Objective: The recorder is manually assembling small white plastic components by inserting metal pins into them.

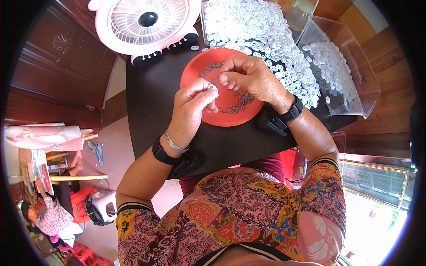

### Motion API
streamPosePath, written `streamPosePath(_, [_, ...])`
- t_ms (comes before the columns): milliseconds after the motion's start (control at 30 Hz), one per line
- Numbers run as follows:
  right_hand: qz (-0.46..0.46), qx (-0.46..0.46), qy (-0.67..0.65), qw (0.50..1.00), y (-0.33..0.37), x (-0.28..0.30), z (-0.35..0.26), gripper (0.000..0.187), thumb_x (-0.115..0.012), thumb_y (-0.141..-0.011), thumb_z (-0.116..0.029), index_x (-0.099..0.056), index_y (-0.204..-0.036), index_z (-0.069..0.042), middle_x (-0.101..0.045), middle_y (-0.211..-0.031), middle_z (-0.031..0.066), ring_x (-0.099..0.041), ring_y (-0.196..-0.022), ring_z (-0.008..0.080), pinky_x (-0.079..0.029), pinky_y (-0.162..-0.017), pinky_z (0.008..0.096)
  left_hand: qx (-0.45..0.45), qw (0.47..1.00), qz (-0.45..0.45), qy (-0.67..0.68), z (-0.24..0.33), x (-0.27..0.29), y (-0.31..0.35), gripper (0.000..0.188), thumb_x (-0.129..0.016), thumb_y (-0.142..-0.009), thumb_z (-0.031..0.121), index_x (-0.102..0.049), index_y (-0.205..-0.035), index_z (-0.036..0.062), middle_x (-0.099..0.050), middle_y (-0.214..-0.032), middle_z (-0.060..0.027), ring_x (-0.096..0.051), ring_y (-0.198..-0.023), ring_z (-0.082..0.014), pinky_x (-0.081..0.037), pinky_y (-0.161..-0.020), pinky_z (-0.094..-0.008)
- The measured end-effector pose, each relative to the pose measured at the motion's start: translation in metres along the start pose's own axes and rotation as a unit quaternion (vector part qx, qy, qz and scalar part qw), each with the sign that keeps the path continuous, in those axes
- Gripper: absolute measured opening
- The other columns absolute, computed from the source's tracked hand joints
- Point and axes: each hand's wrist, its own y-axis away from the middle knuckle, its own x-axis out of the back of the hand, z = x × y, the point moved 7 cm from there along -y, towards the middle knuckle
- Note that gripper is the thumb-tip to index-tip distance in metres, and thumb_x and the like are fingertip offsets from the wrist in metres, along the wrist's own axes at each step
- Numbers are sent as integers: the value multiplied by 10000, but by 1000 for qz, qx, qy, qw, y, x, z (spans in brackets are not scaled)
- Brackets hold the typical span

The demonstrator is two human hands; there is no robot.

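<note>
My left hand (191, 105) pinches a small white plastic piece with holes (213, 87) between thumb and fingertips, above the plate. Just to its right, my right hand (255, 80) has its thumb and index finger pressed together. Whatever sits in that pinch is too small to make out. Under both hands lies a round red plate (230, 119). Many small grey metal pieces that look like screws (242, 103) are scattered over it, partly hidden by my hands. The two hands are close together but apart.
A large heap of white plastic pieces (248, 24) covers the table's (151, 106) far right. A clear bin (366, 88) with more pieces lies beside it. At the far left stands a pink fan (146, 42). Black wrist-worn devices (273, 122) sit below my wrists.
</note>
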Motion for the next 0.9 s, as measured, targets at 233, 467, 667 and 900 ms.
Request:
streamPosePath(233, [40, 32, 34, 998, 2, -1, -7, 229, -617, -912, -239, -599, -804, -38, -507, -644, -50, -442, -607, 25, -365, -515, 201, -19, 1000, 8, 8, 3, -3, 0, 194, -501, -896, 167, -573, -813, 8, -576, -696, -43, -573, -641, -134, -431, -622, -245])
streamPosePath(467, [-3, 70, 51, 996, 4, -14, -10, 231, -568, -938, -221, -627, -894, -2, -556, -705, -17, -482, -683, 52, -417, -612, 230, -48, 998, 12, 30, 5, 1, 3, 148, -559, -888, 158, -589, -826, 27, -578, -723, -16, -550, -647, -86, -425, -614, -222])
streamPosePath(667, [-17, 78, -61, 995, 5, -16, -7, 212, -558, -943, -196, -620, -898, 1, -571, -752, -8, -508, -701, 60, -433, -635, 218, -28, 999, 25, -2, 5, 2, 3, 188, -523, -888, 171, -584, -821, 7, -563, -682, -32, -550, -613, -118, -415, -605, -234])
streamPosePath(900, [-31, 102, -82, 991, 8, -23, -14, 160, -572, -933, -151, -622, -893, -4, -589, -775, -2, -523, -700, 62, -451, -651, 220, -25, 999, 20, 33, 2, 1, 3, 149, -569, -879, 159, -595, -814, 28, -554, -663, -5, -511, -611, -75, -415, -587, -222])
